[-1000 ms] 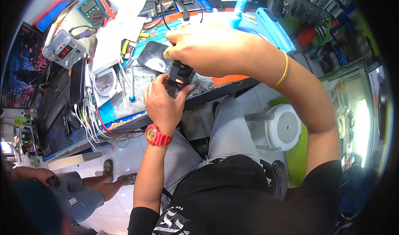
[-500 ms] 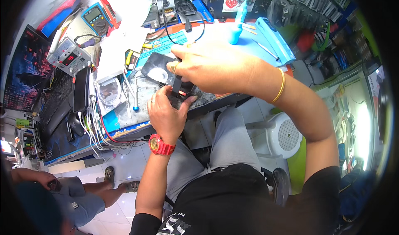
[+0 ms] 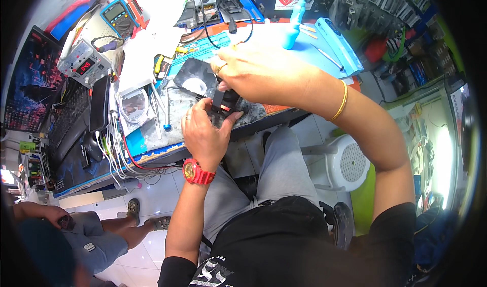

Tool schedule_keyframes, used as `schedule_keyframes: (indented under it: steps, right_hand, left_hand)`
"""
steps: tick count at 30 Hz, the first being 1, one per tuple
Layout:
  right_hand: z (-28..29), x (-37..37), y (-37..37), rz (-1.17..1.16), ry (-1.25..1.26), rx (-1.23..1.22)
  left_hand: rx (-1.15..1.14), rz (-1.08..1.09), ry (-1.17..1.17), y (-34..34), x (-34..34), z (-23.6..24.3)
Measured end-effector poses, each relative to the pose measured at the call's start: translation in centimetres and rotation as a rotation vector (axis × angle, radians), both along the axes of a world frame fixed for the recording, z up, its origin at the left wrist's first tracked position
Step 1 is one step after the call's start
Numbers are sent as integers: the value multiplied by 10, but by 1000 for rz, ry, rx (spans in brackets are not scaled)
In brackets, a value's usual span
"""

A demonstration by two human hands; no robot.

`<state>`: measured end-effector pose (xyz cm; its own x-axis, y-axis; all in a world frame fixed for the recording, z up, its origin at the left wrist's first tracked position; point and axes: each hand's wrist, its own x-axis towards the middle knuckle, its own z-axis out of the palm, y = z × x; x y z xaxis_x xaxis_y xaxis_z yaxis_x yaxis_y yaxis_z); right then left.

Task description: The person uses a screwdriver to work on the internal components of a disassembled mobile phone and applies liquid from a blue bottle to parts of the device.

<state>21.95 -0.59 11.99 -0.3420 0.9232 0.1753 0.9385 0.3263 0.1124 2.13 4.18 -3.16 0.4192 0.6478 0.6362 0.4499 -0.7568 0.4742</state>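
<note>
On the near edge of the worktable lies a small black device (image 3: 229, 103) with a reddish patch, its exact kind unclear. My left hand (image 3: 205, 137), with a ring and a red watch, grips its near side between thumb and fingers. From above, my right hand (image 3: 256, 71) reaches over with bent fingers, pinching a flat black strip (image 3: 218, 97) that stands up against the device. My right palm and wrist hide part of the device. Just left of the fingers is a dark flat panel (image 3: 188, 74) bearing a white round patch (image 3: 195, 86).
A blue squeeze bottle (image 3: 290, 37) and a long blue box (image 3: 339, 43) stand at the far right. Left are a power supply (image 3: 83, 66), a multimeter (image 3: 118, 17), a screwdriver (image 3: 167, 109) and white cables (image 3: 114, 160). A white stool (image 3: 347, 162) is at right; another person (image 3: 96, 236) sits lower left.
My hands keep their places on the device, with only a slight shift of the right fingers at the black strip. The whole view has moved a little.
</note>
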Motion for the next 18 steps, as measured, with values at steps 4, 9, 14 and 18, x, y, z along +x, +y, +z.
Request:
schedule_keyframes:
  steps: [4, 9, 14, 18]
  right_hand:
    - [2, 2, -5, 44, -10, 88]
    - [3, 0, 3, -46, 86, -108]
    - [-7, 1, 1, 13, 14, 137]
    - [-7, 4, 6, 14, 83, 59]
  left_hand:
    - [-5, -3, -7, 1, -1, 1]
    - [-50, -6, 5, 0, -1, 1]
    - [-123, -16, 2, -2, -1, 1]
    - [-84, -10, 3, -1, -1, 0]
